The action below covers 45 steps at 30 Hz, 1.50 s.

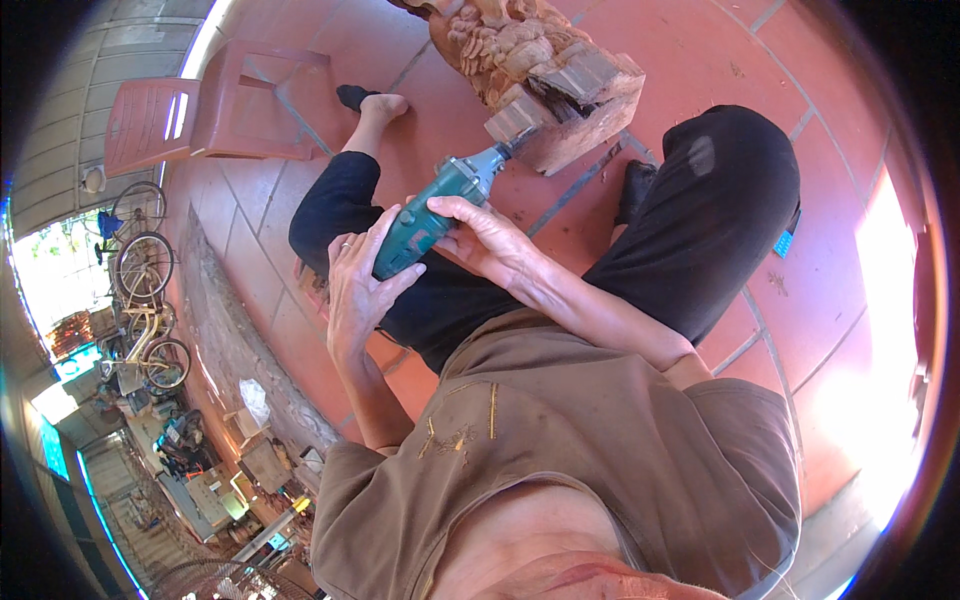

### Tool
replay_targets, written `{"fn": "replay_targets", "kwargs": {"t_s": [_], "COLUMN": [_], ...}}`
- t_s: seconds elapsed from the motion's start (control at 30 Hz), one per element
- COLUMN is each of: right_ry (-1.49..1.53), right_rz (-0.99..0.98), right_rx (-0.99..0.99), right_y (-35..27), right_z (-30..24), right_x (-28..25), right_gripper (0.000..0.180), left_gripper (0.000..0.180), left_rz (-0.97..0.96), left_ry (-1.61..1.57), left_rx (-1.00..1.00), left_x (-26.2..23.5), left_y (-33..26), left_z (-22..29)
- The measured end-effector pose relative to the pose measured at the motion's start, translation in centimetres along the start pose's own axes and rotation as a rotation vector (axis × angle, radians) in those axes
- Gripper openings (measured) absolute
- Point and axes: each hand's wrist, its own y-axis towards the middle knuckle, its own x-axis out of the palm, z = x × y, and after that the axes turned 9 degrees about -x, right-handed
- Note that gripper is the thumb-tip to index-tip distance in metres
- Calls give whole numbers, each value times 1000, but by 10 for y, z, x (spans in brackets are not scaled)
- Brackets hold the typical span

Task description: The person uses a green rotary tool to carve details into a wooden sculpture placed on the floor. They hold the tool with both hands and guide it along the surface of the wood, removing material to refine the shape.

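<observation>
A green die grinder with a silver metal nose is between my hands, above my lap. My left hand wraps round its rear end, fingers along the left side. My right hand grips the front of the green body, with the thumb on top. The tool's tip points up and right at the base of a carved wooden sculpture lying on the floor. That tip seems to meet the wood near a dark hollow between squarish blocks, but exact contact is hard to tell.
My bent legs in black trousers flank the sculpture on the red tiled floor. A reddish plastic chair is at upper left. Bicycles stand at far left, a long log nearby, and cluttered tools below them.
</observation>
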Motion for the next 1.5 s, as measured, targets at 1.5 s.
{"fn": "replay_targets", "kwargs": {"t_s": [1.5], "right_ry": [-88], "right_rz": [-62], "right_rx": [-8], "right_y": [-17], "right_z": [-7], "right_x": [8], "right_gripper": [35], "left_gripper": [80], "left_rz": [64], "left_ry": [33], "left_rx": [-5], "left_x": [1], "left_y": [-20], "left_z": [12]}}
